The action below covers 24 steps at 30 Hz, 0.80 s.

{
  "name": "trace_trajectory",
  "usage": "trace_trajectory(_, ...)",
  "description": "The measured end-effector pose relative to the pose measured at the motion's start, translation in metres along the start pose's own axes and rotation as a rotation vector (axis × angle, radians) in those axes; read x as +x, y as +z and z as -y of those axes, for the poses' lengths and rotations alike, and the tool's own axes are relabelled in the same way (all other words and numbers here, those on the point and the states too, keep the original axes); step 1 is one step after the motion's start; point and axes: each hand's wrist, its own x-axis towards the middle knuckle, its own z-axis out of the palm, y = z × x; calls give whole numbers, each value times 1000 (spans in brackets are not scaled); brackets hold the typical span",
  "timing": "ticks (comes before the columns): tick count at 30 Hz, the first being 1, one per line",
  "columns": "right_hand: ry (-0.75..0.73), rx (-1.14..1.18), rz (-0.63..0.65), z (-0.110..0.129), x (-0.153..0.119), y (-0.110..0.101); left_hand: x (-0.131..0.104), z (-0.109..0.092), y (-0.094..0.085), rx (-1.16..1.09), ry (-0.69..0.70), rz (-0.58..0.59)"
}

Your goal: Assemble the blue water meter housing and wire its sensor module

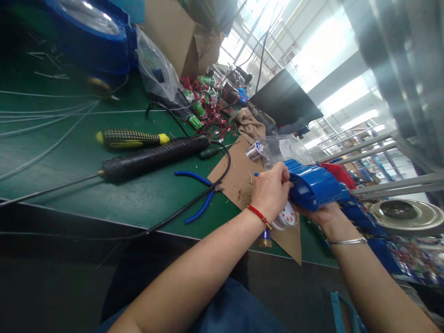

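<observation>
A shiny blue plastic housing (314, 185) is held up above the right part of the bench. My left hand (272, 189), with a red string bracelet at the wrist, has its fingers bent against the housing's left open end; whatever they pinch there is too small to make out. From below, my right hand (322, 215), wearing a silver bangle, grips the housing, its fingers mostly hidden under it. Just beneath the hands are a white spool with red marks (286, 217) and a blue roll (265, 238). A solder spool (255, 151) lies on the cardboard (229, 171) beyond my left hand.
Blue-handled pliers (199, 213), a black-handled tool (152, 159) with a trailing cord and a yellow-black screwdriver (132, 138) lie on the green bench (76, 162). Batteries with red wires (199, 108) are piled behind. Another blue housing (93, 46) stands far left, a red bin (338, 175) at right.
</observation>
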Motion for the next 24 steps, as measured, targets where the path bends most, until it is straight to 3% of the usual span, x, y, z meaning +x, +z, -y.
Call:
trace_trajectory(4,105,65,-22,2,-3,5,1,0,0,9,-23,-7)
trace_trajectory(13,128,68,-47,1,-4,4,2,-1,-1,20,-32,-10)
trace_trajectory(24,-59,-24,8,-2,-9,9,0,-2,5,-67,-217,-75)
